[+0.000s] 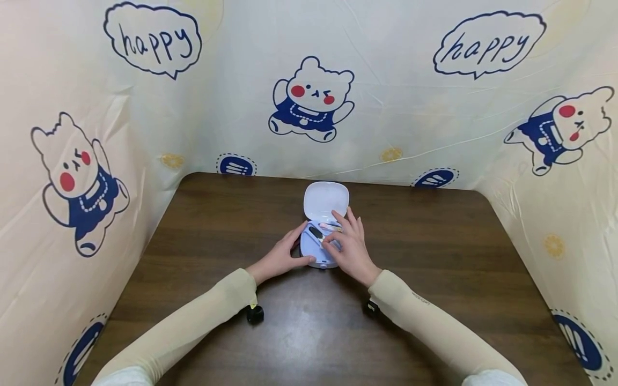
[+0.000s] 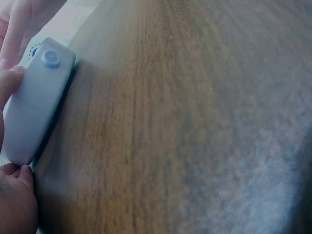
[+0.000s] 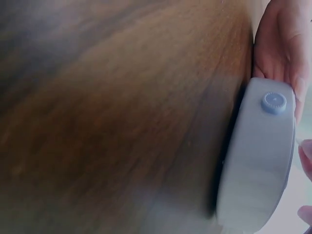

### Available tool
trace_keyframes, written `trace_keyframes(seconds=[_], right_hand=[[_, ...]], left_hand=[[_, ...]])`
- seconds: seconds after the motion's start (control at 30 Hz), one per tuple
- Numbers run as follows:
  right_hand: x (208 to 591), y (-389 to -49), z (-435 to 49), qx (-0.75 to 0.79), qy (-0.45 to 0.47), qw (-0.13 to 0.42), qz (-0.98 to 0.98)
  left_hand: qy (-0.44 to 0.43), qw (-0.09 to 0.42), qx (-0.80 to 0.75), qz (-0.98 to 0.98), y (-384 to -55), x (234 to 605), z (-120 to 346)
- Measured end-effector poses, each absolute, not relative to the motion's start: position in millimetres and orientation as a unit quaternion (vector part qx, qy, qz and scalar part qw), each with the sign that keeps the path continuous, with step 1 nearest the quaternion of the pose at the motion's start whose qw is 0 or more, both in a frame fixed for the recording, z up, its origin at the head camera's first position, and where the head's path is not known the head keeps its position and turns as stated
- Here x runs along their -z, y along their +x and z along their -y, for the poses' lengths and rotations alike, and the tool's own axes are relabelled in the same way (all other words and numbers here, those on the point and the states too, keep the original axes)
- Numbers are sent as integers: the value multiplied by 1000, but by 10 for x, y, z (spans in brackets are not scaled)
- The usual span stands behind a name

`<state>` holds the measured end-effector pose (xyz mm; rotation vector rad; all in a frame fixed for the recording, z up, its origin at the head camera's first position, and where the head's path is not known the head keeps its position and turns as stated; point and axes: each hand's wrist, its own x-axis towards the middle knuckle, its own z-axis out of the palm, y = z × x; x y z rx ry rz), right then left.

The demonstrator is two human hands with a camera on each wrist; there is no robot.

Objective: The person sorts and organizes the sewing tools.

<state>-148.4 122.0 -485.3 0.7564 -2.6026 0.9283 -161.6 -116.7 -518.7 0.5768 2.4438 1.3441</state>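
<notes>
A small lavender plastic case [image 1: 311,253] lies on the table with its lid [image 1: 326,199] raised at the back. My left hand [image 1: 280,259] grips its left side, thumb at the front rim and fingers reaching toward the hinge. In the left wrist view, that thumb presses on the case's [image 2: 39,107] top edge, beside a round button [image 2: 50,59]. Over the right half, my right hand [image 1: 356,252] pinches the light end of a small black-handled tool [image 1: 316,232] between thumb and index finger. Behind it a slim pink-and-white item [image 1: 330,227] rests in the case, partly covered by the fingers.
The dark wood table [image 1: 217,214] stretches around the case. A printed cloth [image 1: 405,107] hangs behind and along both sides of it. Small black wrist devices [image 1: 255,314] hang below the sleeves, near the table surface.
</notes>
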Motion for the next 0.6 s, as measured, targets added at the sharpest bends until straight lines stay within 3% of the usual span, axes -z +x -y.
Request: trace_keyframes(seconds=[0.6], right_hand=[[4859, -1500, -1041, -263, 285, 130, 913]], left_hand=[[209, 138, -479, -841, -1633, 5211, 1164]])
